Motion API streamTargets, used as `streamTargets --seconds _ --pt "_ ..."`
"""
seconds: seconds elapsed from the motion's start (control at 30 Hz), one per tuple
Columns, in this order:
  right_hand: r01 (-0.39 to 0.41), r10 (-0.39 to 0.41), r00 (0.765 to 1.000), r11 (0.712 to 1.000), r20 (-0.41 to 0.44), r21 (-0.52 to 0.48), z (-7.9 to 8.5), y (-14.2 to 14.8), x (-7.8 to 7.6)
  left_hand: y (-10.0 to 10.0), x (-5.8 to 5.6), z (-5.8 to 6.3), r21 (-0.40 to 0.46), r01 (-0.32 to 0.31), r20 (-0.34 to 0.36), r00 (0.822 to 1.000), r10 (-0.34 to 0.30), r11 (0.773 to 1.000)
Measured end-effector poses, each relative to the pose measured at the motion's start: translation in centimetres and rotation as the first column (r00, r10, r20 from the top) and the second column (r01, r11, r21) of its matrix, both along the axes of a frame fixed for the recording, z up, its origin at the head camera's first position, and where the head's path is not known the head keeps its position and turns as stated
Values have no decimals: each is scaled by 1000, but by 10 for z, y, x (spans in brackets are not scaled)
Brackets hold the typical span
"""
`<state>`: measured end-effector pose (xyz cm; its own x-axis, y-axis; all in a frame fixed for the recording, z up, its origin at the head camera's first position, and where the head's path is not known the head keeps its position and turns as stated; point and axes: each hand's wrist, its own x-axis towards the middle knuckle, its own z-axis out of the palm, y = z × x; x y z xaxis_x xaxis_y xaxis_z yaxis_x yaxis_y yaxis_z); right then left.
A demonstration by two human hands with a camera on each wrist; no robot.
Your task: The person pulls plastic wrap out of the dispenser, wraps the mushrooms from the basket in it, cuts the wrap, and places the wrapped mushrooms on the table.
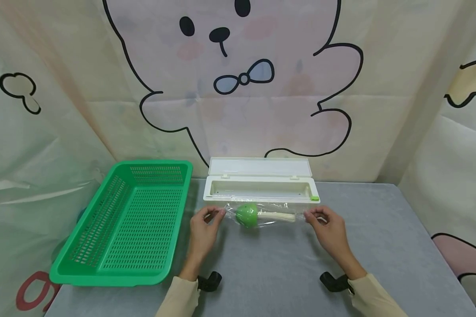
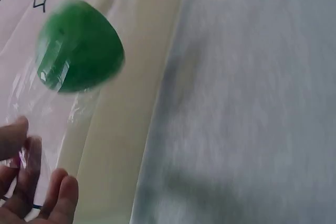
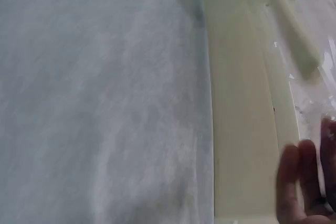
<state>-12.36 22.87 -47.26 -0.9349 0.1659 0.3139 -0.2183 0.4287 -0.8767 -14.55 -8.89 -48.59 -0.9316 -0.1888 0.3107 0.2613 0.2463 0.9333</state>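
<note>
A green rounded head on a cream stick (image 1: pixel 277 216), its kind unclear, lies inside clear plastic film (image 1: pixel 267 222), held up in front of the white box. My left hand (image 1: pixel 204 233) pinches the film's left end between thumb and fingers, beside the green head (image 2: pixel 79 48). At the stick's end, my right hand (image 1: pixel 330 233) pinches the other end of the film. The right wrist view shows the cream stick (image 3: pixel 296 35) blurred, above the fingers of that hand. Neither hand touches the wrapped item itself.
Just behind the hands stands a long white box (image 1: pixel 262 199), lid raised, with a small green piece at its right front corner. A green slotted basket (image 1: pixel 120 280) occupies the left of the grey table (image 1: pixel 277 273). Behind hangs a printed curtain (image 1: pixel 381 110).
</note>
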Motion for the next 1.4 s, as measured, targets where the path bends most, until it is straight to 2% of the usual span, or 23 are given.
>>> streamTargets --seconds 0.07,0.13,0.2,0.3,0.37,0.47,0.53,0.63,0.73,0.83,1.0,1.27,1.4 --pt "3 3 992 999 122 -49 -9 5 -7 4 -2 2 74 -40 83 996 34 996" --pt "11 13 975 994 221 -108 -7 5 -9 7 -5 3 145 -92 155 985 69 985" --pt "25 23 954 987 300 -157 -6 4 -12 10 -7 5 225 -139 223 971 88 964" --pt "36 51 924 975 380 -220 -4 3 -16 13 -9 6 333 -188 294 952 88 924" --pt "30 67 905 975 419 -221 -3 3 -18 15 -11 7 389 -204 315 946 78 899" --pt "25 74 889 978 453 -209 -2 4 -20 17 -12 8 418 -217 334 940 73 882" --pt "19 77 887 979 455 -202 -2 5 -21 17 -13 9 421 -226 355 932 69 878" --pt "5 95 898 974 430 -224 0 7 -22 17 -15 10 443 -234 403 914 41 865" --pt "-22 139 910 957 392 -288 1 9 -23 15 -18 11 465 -232 455 891 -6 854" --pt "-43 173 917 939 359 -342 2 9 -25 12 -20 13 484 -208 479 876 -59 850" --pt "-43 175 930 926 324 -375 9 10 -30 8 -23 19 530 -172 451 886 -104 831" --pt "-67 203 935 907 292 -417 22 10 -36 4 -29 28 636 -173 414 899 -143 752" --pt "-71 205 940 899 271 -432 27 10 -37 3 -31 33 646 -164 393 909 -140 745"
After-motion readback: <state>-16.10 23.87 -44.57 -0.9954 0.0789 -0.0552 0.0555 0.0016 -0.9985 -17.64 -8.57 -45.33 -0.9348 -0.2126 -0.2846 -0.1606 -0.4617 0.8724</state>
